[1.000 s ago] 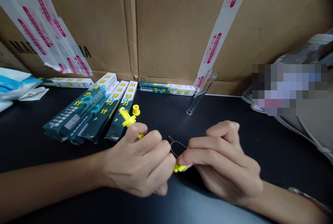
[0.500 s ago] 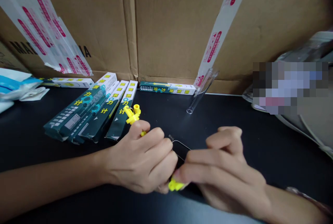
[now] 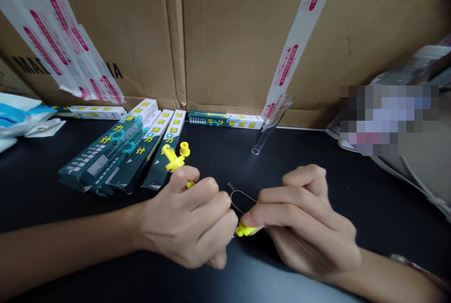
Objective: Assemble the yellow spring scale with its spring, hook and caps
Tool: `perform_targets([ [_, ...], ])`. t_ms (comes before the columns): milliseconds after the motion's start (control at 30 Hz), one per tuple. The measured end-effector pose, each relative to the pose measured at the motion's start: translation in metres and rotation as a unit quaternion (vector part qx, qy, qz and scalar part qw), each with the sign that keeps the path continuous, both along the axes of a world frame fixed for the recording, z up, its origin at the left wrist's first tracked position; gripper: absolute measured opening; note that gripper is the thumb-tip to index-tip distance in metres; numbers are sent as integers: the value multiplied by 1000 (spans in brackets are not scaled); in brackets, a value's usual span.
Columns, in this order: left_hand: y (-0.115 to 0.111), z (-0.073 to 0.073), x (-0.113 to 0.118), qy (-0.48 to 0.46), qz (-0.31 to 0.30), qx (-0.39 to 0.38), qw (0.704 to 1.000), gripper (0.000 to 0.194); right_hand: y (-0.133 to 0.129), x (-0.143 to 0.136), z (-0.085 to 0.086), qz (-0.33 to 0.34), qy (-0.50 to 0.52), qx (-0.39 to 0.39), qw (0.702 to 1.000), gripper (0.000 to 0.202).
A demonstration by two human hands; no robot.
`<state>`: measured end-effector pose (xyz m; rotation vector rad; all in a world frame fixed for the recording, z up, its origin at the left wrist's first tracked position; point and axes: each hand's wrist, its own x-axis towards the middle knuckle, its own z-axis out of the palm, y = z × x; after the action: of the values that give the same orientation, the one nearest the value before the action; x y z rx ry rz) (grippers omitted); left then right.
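Observation:
My left hand [image 3: 190, 218] is closed round the yellow plastic rod [image 3: 173, 158] of a spring scale; its ringed, flanged top sticks out above the thumb and the fist hides the rest. Close by on the right, my right hand [image 3: 310, 223] pinches a small yellow plastic piece [image 3: 245, 230] between thumb and fingertips, beside the left knuckles. Behind the fingers, a bent metal wire hook [image 3: 243, 194] and the end of a small coil spring [image 3: 230, 186] show in part. A small yellow cap [image 3: 184, 148] stands on the table beyond the rod's top.
Several dark green and white spring-scale boxes [image 3: 102, 152] lie at left, another box [image 3: 225, 119] along the back. A clear tube [image 3: 269, 127] leans against the large cardboard box [image 3: 229, 35]. Plastic packaging [image 3: 26, 115] lies far left; a cable [image 3: 405, 178] hangs at right.
My right hand has moved the small yellow piece up and slightly right, away from the left fist's lower edge. The rod's top has shifted slightly left, apart from the yellow cap.

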<state>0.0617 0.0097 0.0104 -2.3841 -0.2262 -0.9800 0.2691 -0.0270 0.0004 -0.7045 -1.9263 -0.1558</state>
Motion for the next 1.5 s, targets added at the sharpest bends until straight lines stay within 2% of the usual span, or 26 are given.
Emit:
perform_targets([
  [533,-1,1,1,13,-1,-18,1000,34,0,1,0,-5,-10,-1,1000,22],
  [1200,-3,-2,-1,18,12,2,1000,29,0,-4,4,0,1,-16,1000,27],
  [1500,-2,-2,-2,20,18,8,1000,28,-2,-2,6,-6,-13,-16,1000,23],
])
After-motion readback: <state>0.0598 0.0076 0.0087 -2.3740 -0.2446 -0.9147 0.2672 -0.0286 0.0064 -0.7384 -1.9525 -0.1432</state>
